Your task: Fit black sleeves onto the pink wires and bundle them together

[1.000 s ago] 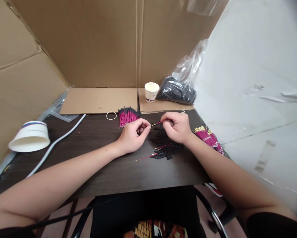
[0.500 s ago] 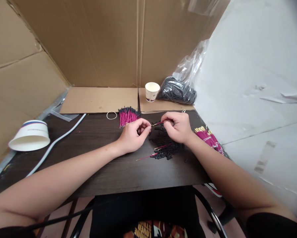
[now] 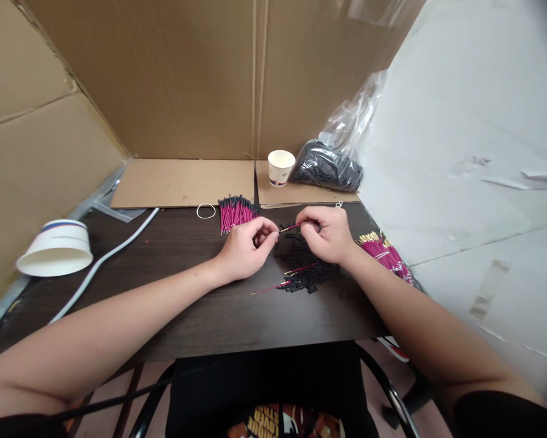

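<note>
My right hand (image 3: 324,234) pinches a magenta wire (image 3: 294,227) whose gold-coloured metal end points left. That end meets the fingertips of my left hand (image 3: 250,246), which are pressed together; what they grip is too small and hidden to make out. Below and between the hands lies a loose pile of short black sleeves (image 3: 307,278). Two or so magenta wires with gold ends (image 3: 266,290) rest on the pile's left side. Behind my left hand is a bundle of magenta wires with black ends (image 3: 237,213). Beside my right forearm lie bundled magenta wires with gold ends (image 3: 383,252).
A paper cup (image 3: 281,169) stands at the back near a clear bag of black pieces (image 3: 330,164). Another paper cup (image 3: 56,246) lies tipped over at left, beside a grey cable (image 3: 104,261). A white rubber band (image 3: 205,211) lies by the wire bundle. Cardboard walls (image 3: 186,79) enclose the table.
Almost nothing differs. Both hands keep their pinch at the same place, with the wire's gold end at my left fingertips; the view has shifted very slightly.
</note>
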`<state>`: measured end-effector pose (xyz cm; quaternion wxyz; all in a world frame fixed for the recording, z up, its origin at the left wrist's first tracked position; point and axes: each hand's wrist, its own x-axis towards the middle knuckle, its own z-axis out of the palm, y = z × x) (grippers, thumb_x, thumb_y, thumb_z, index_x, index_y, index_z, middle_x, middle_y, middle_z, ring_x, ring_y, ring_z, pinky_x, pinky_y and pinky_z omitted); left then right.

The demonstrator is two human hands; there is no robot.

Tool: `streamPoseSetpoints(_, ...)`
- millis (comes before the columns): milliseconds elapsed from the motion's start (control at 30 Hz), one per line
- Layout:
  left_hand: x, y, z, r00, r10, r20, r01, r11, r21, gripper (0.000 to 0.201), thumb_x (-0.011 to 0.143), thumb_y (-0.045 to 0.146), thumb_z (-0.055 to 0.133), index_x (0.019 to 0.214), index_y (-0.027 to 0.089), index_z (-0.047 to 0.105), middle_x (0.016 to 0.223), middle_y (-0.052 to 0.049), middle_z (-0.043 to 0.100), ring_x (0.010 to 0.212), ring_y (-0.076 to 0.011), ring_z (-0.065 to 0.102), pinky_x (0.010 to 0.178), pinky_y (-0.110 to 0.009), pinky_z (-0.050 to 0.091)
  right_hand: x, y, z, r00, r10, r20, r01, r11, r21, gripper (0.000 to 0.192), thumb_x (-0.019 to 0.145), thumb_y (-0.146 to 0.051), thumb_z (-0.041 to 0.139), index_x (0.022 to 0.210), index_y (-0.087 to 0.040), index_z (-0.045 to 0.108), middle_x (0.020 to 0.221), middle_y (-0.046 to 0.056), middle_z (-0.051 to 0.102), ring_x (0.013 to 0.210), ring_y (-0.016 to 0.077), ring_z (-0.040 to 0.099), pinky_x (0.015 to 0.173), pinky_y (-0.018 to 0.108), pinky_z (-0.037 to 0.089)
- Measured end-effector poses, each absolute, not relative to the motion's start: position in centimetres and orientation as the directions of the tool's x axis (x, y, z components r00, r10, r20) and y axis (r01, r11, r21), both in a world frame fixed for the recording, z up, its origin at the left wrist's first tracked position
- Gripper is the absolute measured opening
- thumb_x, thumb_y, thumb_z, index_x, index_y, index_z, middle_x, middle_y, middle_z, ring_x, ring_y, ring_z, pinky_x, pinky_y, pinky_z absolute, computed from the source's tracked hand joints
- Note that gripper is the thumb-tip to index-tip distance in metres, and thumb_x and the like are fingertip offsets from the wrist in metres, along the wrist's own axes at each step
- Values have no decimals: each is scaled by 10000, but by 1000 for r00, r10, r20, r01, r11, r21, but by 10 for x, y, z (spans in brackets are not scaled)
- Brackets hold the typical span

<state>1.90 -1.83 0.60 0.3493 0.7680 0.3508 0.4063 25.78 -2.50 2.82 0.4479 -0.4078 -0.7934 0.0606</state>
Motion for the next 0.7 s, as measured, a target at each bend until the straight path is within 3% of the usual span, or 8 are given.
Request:
streamPoseSetpoints(133,19,-17,3,419,834,359,234,-482,844,133,1034,294,693,1054,172,742,864,-57,790,735,-166,684,676,-294,519,257,-26,29,-301,667,682,590,692,-416,181,866,-114,551,770,-202,676,588,-46,503,523,125,473,574,286,390)
streamPoseSetpoints(300,19,-15,-1,431,837,336,204,-454,867,159,1039,323,709,1074,178,760,905,-73,812,793,-195,744,706,-314,570,255,-28,30,-375,621,689,571,740,-356,158,885,-111,565,829,-204,679,626,-37,530,545,133,463,578,295,381)
streamPoseSetpoints(700,23,-12,-6,384,880,279,29,-313,949,155,1000,312,751,1052,167,760,927,-86,808,859,-211,775,830,-363,631,254,-31,29,-380,606,699,567,750,-341,163,929,-114,555,900,-208,685,685,-18,568,583,145,510,587,304,409)
